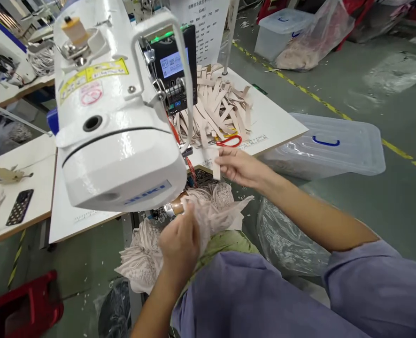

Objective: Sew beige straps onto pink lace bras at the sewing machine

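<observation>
We sit at a white table (274, 122) on a grey floor (370, 94). The sewing machine (116, 117) hides much of the table. Behind it lies a strip pile (222, 105) beside red scissors (229, 141). The contents of the lidded clear bin (335, 150) at the right are unclear. Our left hand (180, 241) grips lace fabric (141, 258) over our lap. Our right hand (241, 166) pinches a beige strip (215, 166) at the table edge.
</observation>
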